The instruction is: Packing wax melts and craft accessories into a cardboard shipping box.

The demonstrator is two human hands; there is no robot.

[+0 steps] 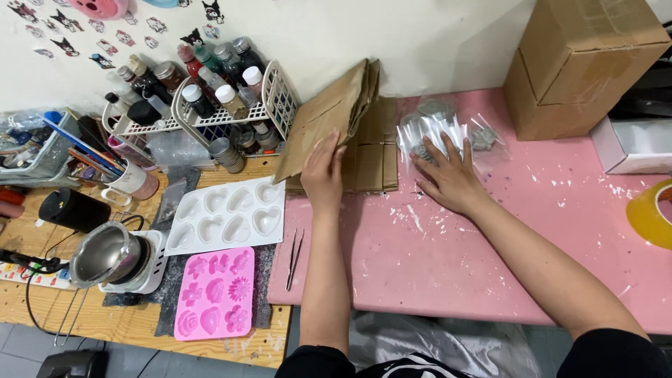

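My left hand rests flat on a stack of flat brown cardboard pieces that leans against the wall at the back of the pink table. More flat cardboard lies under it. My right hand presses with spread fingers on a bunch of clear plastic bags lying on the pink top. Small grey round pieces show through the plastic.
A brown cardboard box stands at the back right, beside a white box and a yellow tape roll. To the left lie tweezers, a white heart mould, a pink flower mould, a metal melting pot and a rack of bottles.
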